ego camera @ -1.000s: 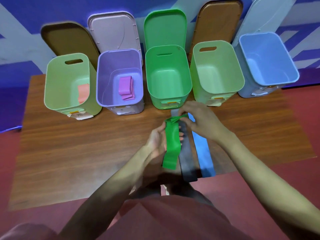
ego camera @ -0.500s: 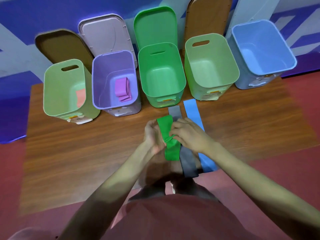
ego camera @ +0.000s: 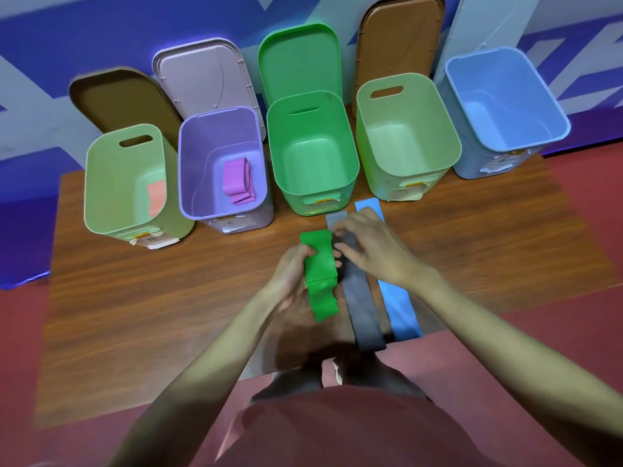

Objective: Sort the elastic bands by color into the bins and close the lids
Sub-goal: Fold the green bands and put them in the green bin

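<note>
Green band (ego camera: 320, 267), folded over on itself, held above table (ego camera: 135, 315) just in front of green bin (ego camera: 350, 170); lower end hangs loose. Left hand (ego camera: 291, 281) grips it from the left side, thumb on top, fingers wrapped behind. Right hand (ego camera: 371, 247) beside it on the right, fingers loosely bent, tips near band's right edge; whether touching the band, can't tell.

Under right hand: grey band (ego camera: 364, 318) and blue band (ego camera: 401, 308), flat on table, side by side, running front to back; near ends at table edge.

Behind, row of 5 bins, all lids up, L to R: light green bin (ego camera: 101, 197) w/ orange band (ego camera: 156, 198) inside; purple bin (ego camera: 188, 170) w/ pink bands (ego camera: 236, 180); green bin; 2nd light green bin (ego camera: 448, 136); blue bin (ego camera: 553, 106). Green lid (ego camera: 300, 62) upright behind green bin. Brown lids behind both light green bins, pale lids behind purple and blue.
</note>
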